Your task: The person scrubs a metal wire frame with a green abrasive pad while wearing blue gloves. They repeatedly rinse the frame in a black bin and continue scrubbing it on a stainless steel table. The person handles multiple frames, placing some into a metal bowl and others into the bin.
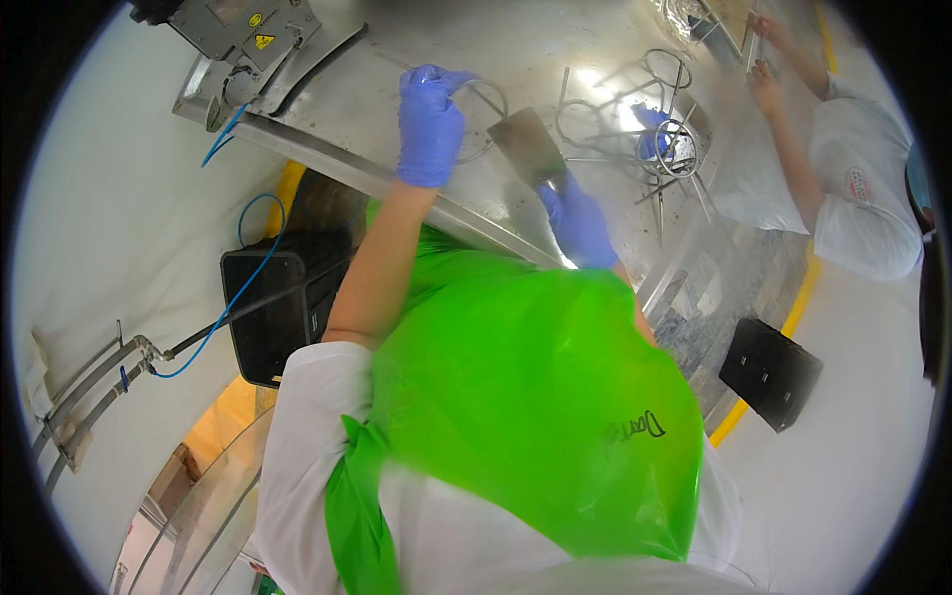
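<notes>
My left hand (431,126), in a blue glove, is closed on a metal ring with a rod (506,103) above the steel table (349,104). Part of the ring curves out to the right of my fist. My right hand (584,223), gloved in blue too, grips a scraper (529,147) near the table's front edge. Its wide, flat metal blade points up and left towards the ring; whether they touch I cannot tell. Most of the scraper's handle is hidden by my fingers.
Several ringed metal rods (675,149) lie tangled at right around a crumpled blue item (651,130). A grey machine (238,33) stands at the upper left. Another person's hands (766,82) work at the far right. Black crates (264,316) and a blue hose (249,290) are below table level.
</notes>
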`<state>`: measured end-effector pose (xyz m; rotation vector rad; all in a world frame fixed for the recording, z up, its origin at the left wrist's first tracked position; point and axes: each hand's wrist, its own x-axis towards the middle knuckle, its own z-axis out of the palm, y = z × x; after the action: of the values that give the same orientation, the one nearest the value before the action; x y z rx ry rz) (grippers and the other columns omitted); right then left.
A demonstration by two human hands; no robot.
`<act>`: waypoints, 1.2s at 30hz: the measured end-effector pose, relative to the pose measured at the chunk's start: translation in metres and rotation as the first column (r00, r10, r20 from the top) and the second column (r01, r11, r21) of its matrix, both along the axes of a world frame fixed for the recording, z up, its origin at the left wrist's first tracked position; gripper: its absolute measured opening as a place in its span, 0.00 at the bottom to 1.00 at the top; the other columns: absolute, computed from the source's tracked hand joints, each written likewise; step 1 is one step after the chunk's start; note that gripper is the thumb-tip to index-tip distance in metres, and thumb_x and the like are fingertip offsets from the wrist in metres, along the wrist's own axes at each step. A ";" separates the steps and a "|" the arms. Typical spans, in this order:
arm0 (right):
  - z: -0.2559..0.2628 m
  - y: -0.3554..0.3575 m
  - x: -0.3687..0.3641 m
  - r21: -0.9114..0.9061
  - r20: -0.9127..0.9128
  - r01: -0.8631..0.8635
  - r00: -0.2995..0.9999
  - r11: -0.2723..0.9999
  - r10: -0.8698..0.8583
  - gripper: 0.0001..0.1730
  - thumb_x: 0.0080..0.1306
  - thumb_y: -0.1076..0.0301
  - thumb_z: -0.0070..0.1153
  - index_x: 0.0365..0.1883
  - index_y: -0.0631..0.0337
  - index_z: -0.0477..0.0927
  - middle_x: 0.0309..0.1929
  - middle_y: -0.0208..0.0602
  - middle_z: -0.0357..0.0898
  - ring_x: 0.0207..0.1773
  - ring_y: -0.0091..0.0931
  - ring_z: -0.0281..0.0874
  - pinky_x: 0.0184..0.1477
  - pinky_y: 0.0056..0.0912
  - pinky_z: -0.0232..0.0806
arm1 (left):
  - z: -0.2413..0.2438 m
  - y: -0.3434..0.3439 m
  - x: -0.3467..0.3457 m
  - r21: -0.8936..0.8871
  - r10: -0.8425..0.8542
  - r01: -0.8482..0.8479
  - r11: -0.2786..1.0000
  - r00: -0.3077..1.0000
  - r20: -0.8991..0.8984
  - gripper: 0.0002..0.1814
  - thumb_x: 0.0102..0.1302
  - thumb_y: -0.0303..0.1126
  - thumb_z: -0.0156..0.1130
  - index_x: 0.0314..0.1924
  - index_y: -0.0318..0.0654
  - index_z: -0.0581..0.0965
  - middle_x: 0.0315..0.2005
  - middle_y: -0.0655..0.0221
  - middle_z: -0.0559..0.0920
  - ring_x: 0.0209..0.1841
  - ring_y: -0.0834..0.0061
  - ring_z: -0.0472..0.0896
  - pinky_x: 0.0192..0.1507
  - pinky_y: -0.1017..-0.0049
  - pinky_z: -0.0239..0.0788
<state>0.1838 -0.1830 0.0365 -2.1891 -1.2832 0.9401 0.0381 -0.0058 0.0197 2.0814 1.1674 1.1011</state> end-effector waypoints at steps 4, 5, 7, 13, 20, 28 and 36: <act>-0.010 -0.004 -0.001 0.137 0.031 -0.110 0.994 0.985 0.106 0.20 0.69 0.52 0.43 0.52 0.55 0.68 0.35 0.55 0.79 0.39 0.51 0.76 0.39 0.50 0.67 | 0.001 0.002 0.000 -0.062 -0.039 0.038 0.997 0.999 -0.014 0.26 0.47 0.14 0.46 0.42 0.46 0.82 0.37 0.61 0.73 0.44 0.63 0.70 0.50 0.69 0.66; -0.006 -0.001 -0.001 0.105 0.043 -0.078 0.996 0.991 0.074 0.20 0.69 0.52 0.43 0.52 0.56 0.68 0.35 0.55 0.79 0.39 0.51 0.76 0.39 0.50 0.67 | 0.003 0.000 0.000 -0.065 -0.044 0.042 0.997 0.999 -0.021 0.26 0.47 0.14 0.46 0.42 0.46 0.82 0.37 0.61 0.73 0.44 0.62 0.70 0.50 0.69 0.66; 0.001 0.004 -0.001 0.038 0.054 -0.057 0.997 0.998 0.055 0.20 0.69 0.53 0.44 0.51 0.56 0.68 0.36 0.55 0.79 0.39 0.51 0.76 0.40 0.50 0.67 | 0.005 -0.003 0.001 -0.019 -0.014 0.013 1.000 0.999 -0.036 0.26 0.47 0.15 0.46 0.41 0.46 0.83 0.36 0.61 0.73 0.44 0.62 0.70 0.49 0.69 0.65; 0.019 0.008 -0.006 -0.126 0.035 -0.095 0.994 0.987 0.100 0.21 0.69 0.52 0.43 0.51 0.57 0.68 0.37 0.56 0.79 0.41 0.51 0.76 0.42 0.50 0.67 | 0.003 -0.011 0.002 0.052 -0.059 0.063 0.997 0.996 -0.066 0.26 0.45 0.15 0.47 0.40 0.47 0.84 0.32 0.61 0.74 0.41 0.61 0.69 0.46 0.68 0.64; -0.011 0.002 -0.001 -0.082 0.099 -0.092 0.990 0.992 0.099 0.25 0.68 0.51 0.44 0.58 0.55 0.67 0.36 0.54 0.79 0.40 0.48 0.77 0.43 0.48 0.68 | 0.000 -0.014 0.005 0.106 -0.047 0.049 0.993 0.999 -0.027 0.23 0.43 0.17 0.48 0.36 0.47 0.84 0.29 0.63 0.76 0.41 0.61 0.69 0.46 0.68 0.64; 0.013 -0.001 -0.004 0.085 -0.157 -0.047 0.986 0.995 0.060 0.24 0.64 0.51 0.51 0.52 0.56 0.74 0.30 0.48 0.79 0.33 0.38 0.78 0.38 0.39 0.68 | 0.010 0.000 -0.010 -0.607 -0.063 0.214 0.765 0.963 0.260 0.24 0.52 0.15 0.51 0.44 0.49 0.83 0.31 0.71 0.74 0.36 0.76 0.70 0.41 0.77 0.67; 0.034 0.008 -0.002 -0.019 -0.160 -0.046 0.986 0.999 0.043 0.25 0.64 0.50 0.52 0.50 0.59 0.75 0.32 0.49 0.79 0.35 0.39 0.78 0.40 0.38 0.69 | 0.000 -0.005 -0.011 -0.710 0.052 0.402 0.578 0.850 0.524 0.33 0.42 0.09 0.39 0.46 0.39 0.81 0.31 0.74 0.68 0.34 0.82 0.67 0.40 0.83 0.72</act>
<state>0.1822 -0.1752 0.0702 -2.0629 -1.2558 1.1285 0.0271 -0.0109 0.0194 1.0644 0.8966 0.7122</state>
